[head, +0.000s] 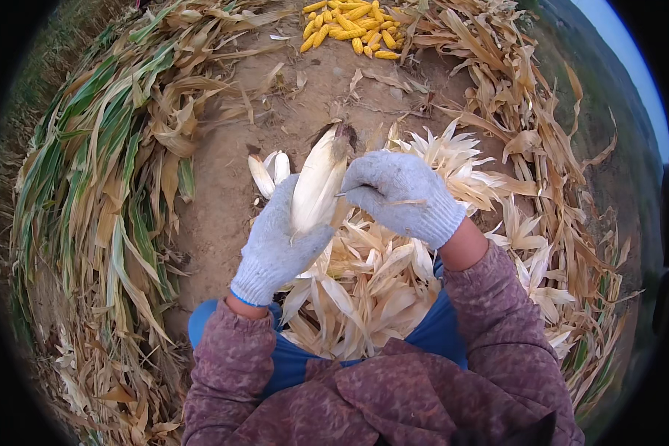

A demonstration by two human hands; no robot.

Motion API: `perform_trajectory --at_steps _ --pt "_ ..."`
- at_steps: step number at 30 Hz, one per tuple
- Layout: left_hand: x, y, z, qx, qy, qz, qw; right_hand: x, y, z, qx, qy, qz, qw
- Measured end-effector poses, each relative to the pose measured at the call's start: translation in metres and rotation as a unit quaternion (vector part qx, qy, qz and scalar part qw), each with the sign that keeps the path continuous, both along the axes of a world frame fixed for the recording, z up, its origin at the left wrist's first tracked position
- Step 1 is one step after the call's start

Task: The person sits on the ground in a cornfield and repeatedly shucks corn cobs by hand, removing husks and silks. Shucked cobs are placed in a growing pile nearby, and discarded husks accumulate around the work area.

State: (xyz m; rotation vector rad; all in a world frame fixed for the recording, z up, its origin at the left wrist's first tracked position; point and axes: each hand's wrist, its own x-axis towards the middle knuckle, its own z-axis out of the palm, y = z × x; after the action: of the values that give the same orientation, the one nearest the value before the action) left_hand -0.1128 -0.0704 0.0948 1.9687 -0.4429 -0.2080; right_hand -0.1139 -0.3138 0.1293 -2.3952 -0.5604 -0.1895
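Observation:
An ear of corn in its pale husk [319, 175] points away from me, dark silk at its tip. My left hand [281, 237], in a grey-white knit glove, is wrapped around its lower part. Close against the ear's right side is my right hand [398, 192], gloved alike, its fingers curled around a small pointed tool [340, 194] whose tip shows near the husk. Most of that tool is hidden in the fist. Loose dry husks [368, 284] lie heaped below both hands, between my legs.
Husked yellow cobs [354, 25] lie piled on the bare soil [312, 83] ahead. Cut corn stalks with green and dry leaves [106, 156] line the left; dry stalks [513, 95] line the right. Peeled husks [451, 156] lie beyond my right hand, and pale husk pieces [268, 171] beyond my left.

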Motion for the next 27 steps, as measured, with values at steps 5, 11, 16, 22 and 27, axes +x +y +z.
perform_trajectory --at_steps 5,11,16,22,27 --pt "-0.018 0.007 0.007 -0.007 0.061 -0.093 0.994 0.032 -0.041 -0.011 -0.058 -0.129 -0.209 0.967" --pt "-0.015 0.018 0.001 -0.238 0.258 0.051 0.935 0.029 -0.049 -0.006 0.059 0.000 -0.231 0.971" --pt "-0.004 0.027 -0.014 -0.454 0.372 0.062 0.807 0.014 -0.003 -0.003 0.118 0.107 -0.075 0.984" --pt "0.001 0.028 -0.027 -0.486 0.406 0.022 0.774 -0.002 0.024 -0.006 0.111 0.082 0.061 0.989" --pt "-0.013 0.027 -0.031 -0.477 0.465 0.027 0.745 -0.002 0.014 0.001 0.109 0.105 0.112 0.982"
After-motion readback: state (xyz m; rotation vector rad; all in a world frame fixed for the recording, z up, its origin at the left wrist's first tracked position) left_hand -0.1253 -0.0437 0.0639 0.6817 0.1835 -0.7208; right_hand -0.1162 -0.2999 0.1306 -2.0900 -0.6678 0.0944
